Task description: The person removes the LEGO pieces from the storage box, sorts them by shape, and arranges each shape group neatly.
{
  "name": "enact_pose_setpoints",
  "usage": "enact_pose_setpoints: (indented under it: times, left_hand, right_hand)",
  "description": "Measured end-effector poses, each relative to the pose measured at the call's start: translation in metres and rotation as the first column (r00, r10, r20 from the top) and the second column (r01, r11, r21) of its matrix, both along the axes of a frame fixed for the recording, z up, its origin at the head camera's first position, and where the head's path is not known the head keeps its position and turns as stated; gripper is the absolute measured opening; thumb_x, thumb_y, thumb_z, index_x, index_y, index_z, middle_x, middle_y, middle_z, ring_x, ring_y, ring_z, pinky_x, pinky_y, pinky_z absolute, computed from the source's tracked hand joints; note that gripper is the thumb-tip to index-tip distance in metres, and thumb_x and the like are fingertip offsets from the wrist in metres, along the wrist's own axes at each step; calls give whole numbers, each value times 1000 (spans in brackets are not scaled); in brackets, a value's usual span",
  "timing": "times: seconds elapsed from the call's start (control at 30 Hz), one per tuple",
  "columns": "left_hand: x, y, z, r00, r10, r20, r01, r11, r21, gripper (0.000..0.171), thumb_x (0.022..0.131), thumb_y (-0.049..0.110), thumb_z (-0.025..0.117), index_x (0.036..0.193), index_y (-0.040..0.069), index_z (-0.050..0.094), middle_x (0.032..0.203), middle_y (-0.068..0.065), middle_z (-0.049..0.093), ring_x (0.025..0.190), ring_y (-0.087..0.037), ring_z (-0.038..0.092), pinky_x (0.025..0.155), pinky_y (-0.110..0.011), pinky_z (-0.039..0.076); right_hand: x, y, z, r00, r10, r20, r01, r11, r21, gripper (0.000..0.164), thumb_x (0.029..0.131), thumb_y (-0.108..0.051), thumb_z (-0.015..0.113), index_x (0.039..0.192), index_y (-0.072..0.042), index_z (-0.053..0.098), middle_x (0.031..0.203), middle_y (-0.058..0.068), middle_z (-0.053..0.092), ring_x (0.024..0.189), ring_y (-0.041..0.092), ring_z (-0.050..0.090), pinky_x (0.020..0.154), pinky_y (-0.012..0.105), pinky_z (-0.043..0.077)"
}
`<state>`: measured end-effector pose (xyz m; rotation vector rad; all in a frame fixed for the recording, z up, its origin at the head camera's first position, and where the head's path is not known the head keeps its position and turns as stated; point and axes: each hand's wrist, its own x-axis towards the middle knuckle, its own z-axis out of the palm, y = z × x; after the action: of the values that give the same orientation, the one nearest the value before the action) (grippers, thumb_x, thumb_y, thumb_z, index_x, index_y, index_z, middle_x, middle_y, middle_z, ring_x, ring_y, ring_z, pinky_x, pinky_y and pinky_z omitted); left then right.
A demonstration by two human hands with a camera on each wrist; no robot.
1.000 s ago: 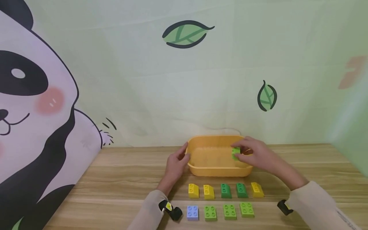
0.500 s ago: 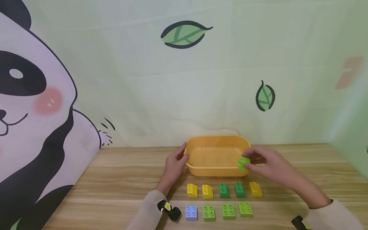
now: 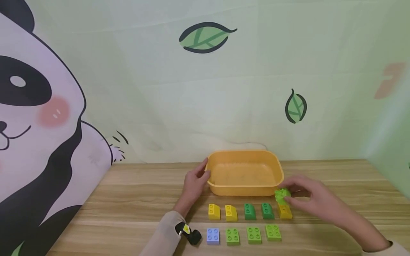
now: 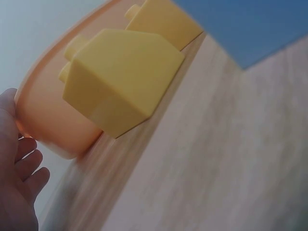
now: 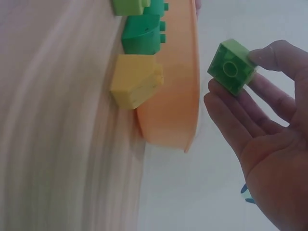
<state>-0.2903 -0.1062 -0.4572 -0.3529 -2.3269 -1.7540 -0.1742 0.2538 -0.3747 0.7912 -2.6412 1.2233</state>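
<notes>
A light green toy brick (image 3: 282, 196) is pinched between the thumb and fingertips of my right hand (image 3: 315, 199). It is held up off the table, in front of the basin's right corner, and overlaps the right-hand yellow sloped brick (image 3: 285, 212) in the head view. The brick's hollow underside (image 5: 230, 68) shows in the right wrist view. My left hand (image 3: 194, 183) holds the left end of an orange plastic basin (image 3: 246, 191), thumb and fingers at its rim. No bricks are visible inside the basin.
Before the basin runs a row of sloped bricks: two yellow (image 3: 214, 212), two dark green (image 3: 250, 212) and one yellow. Nearer stands a row of a blue brick (image 3: 213, 236) and three light green bricks (image 3: 254, 235). Behind the wooden table (image 3: 141, 199) hangs a printed cloth backdrop (image 3: 153, 106).
My right hand has carried the light green brick out of the basin, over its right front edge, toward me and to the right. My left hand has stayed on the basin.
</notes>
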Motion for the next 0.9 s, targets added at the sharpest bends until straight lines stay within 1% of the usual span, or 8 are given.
enact_pose_setpoints:
  times: [0.1,0.23,0.33,0.43,0.63,0.7,0.8,0.9]
  left_hand:
    - [0,0,1,1000,-1,12,1,1000,-1,50,105,12,62,154,7,56,156,-8,54,140,-28,55,115,-47,46]
    - [1,0,1,1000,0,22,0,1000,-8,50,105,13,62,154,8,55,157,-6,54,141,-26,55,115,-46,46]
    - [1,-1,1,1000,-1,16,1,1000,-11,50,105,13,62,154,7,55,156,-7,54,140,-27,55,115,-46,46]
    - [1,0,1,1000,-2,9,2,1000,-7,49,105,13,62,154,7,56,156,-8,55,140,-27,55,115,-46,46]
    - [-1,2,-1,1000,-8,-1,8,1000,9,49,105,12,62,153,5,56,156,-9,54,141,-29,55,115,-48,46]
    - [-1,2,-1,1000,-9,-7,9,1000,14,49,105,12,63,153,5,56,156,-10,54,141,-29,54,115,-48,45]
    - [1,1,0,1000,-6,-9,6,1000,10,49,105,11,62,153,4,56,156,-10,54,141,-30,54,115,-49,45]
    - [2,0,2,1000,-5,7,5,1000,1,49,105,12,62,154,6,55,156,-9,54,142,-29,53,115,-46,45]
  right_hand:
    - [3,5,-1,998,-7,59,7,1000,15,25,95,-13,81,119,-14,74,119,-4,72,105,10,69,90,32,62]
    - [6,14,-5,994,25,105,-28,999,27,28,95,-16,81,122,-12,74,119,-3,74,105,14,70,88,32,63]
    - [8,19,-10,993,56,109,-58,998,19,29,94,-14,82,122,-10,74,119,0,75,103,16,71,85,30,63]
    - [10,24,-16,991,69,118,-71,997,13,29,94,-12,82,122,-9,74,119,3,74,103,11,70,85,27,63]
    - [14,34,-29,990,96,104,-99,995,24,32,92,-10,83,123,-9,74,122,9,73,106,5,68,86,26,62]
    - [15,36,-32,989,94,117,-98,995,29,34,92,-12,83,124,-10,73,123,9,73,107,3,67,86,26,62]
    - [16,38,-36,988,118,102,-122,992,28,34,91,-10,84,123,-9,73,121,10,73,106,4,67,85,26,62]
    - [17,38,-38,983,133,126,-137,990,29,33,91,-10,84,122,-8,72,120,9,73,106,5,68,86,25,62]
